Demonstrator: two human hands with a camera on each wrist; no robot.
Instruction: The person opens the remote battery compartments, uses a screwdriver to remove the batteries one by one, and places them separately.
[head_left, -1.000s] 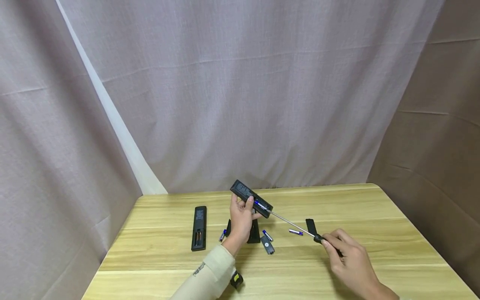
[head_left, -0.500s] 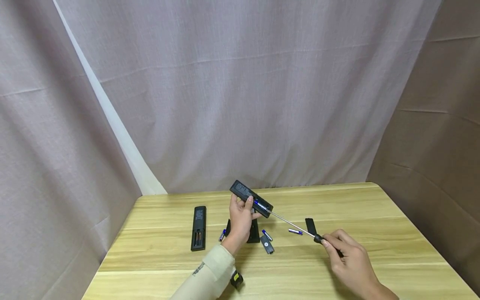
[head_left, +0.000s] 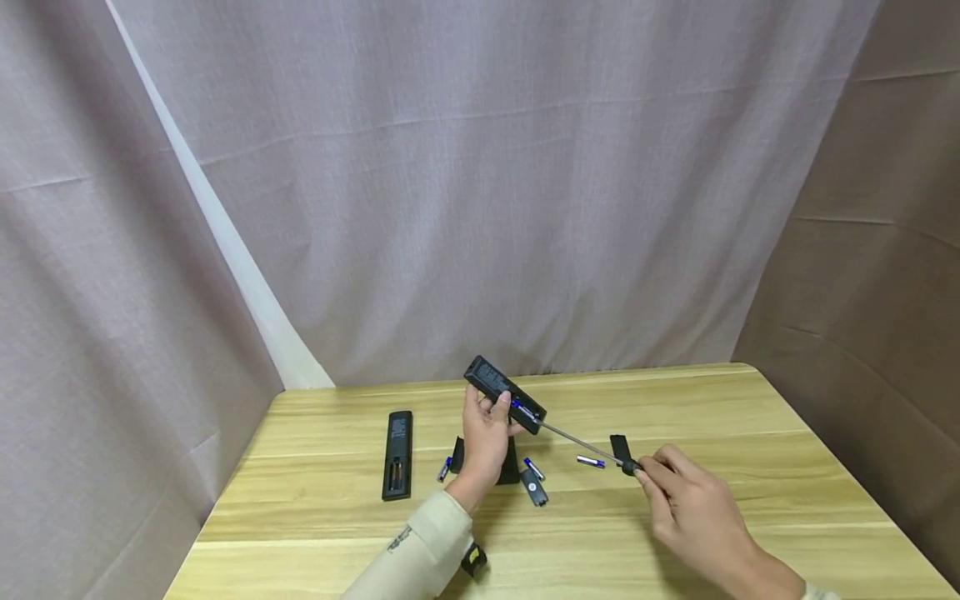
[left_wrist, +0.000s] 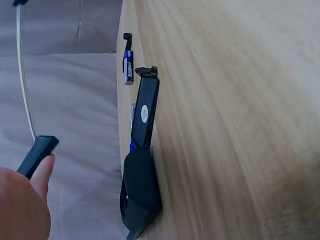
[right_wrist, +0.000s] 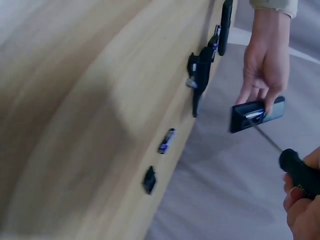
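Note:
My left hand (head_left: pixel 486 437) grips a black remote control (head_left: pixel 491 379) above the table, its back turned up and the battery bay uncovered. A blue-and-silver battery (head_left: pixel 527 410) lies in that bay. My right hand (head_left: pixel 693 508) holds a screwdriver by its dark handle (right_wrist: pixel 300 172). The thin metal shaft (head_left: pixel 581 442) runs to the remote, with its tip right at the battery's lower end. In the left wrist view the remote (left_wrist: pixel 40 155) shows edge-on beyond the thumb.
A second remote (head_left: pixel 398 454) lies at left, its battery bay uncovered. Loose batteries (head_left: pixel 590 462) and a grey battery cover (head_left: pixel 535 489) lie around a black stand-like object (head_left: pixel 508 462). A black cover (head_left: pixel 620 448) is near the right hand; a black-and-yellow object (head_left: pixel 473 558) sits by the left sleeve.
My right hand has shifted slightly left and up with the screwdriver. The remote's far end has moved a little up and right, and the shaft stays at the battery bay.

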